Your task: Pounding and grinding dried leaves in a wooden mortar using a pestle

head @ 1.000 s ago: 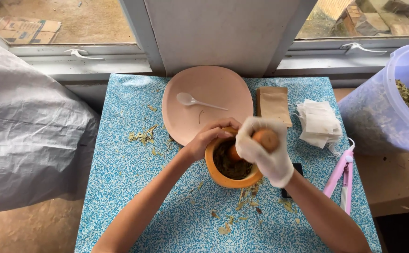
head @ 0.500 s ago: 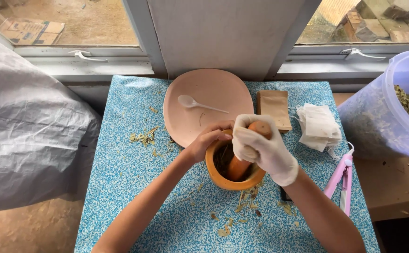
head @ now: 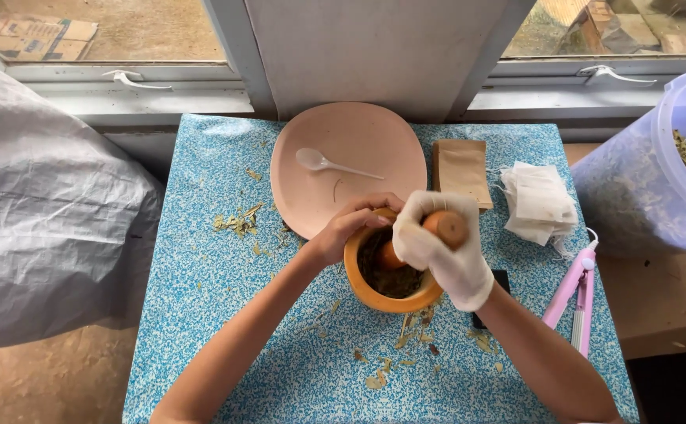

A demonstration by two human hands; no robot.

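2 hands: gloved right hand (head: 446,255) grips pestle (head: 437,232); bare left hand (head: 348,230) clasps mortar (head: 390,294) rim.

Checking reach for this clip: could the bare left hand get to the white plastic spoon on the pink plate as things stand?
Probably yes. The left hand rests on the rim of the orange mortar, right beside the pink plate, and nothing lies between it and the white plastic spoon. It would have to let go of the mortar first.

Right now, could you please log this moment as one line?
right hand: grips pestle in mortar | left hand: steadies rim | leaves inside | plate, spoon behind
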